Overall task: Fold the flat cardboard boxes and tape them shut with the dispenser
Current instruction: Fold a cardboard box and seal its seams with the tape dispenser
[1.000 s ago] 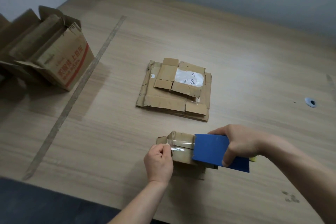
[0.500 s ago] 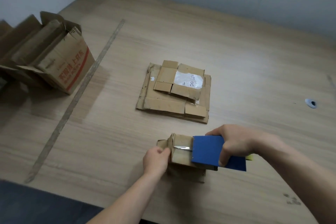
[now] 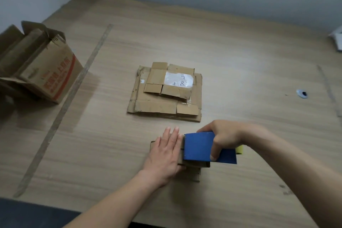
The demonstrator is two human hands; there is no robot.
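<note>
Left hand (image 3: 167,152) lies flat, fingers straight, pressing the top of the small cardboard box (image 3: 192,169) at the near centre of the tabletop (image 3: 240,61). Right hand (image 3: 224,138) grips the blue tape dispenser (image 3: 199,147), resting on the same box. Box mostly hidden; its closure apparently taped. Stack of flat cardboard boxes (image 3: 164,96) lies just beyond. Open carton (image 3: 39,65) stands far left

Plain packing room, bare wood-grain table (image 3: 240,52), flattened cardboard stack (image 3: 164,96), blank walls
</note>
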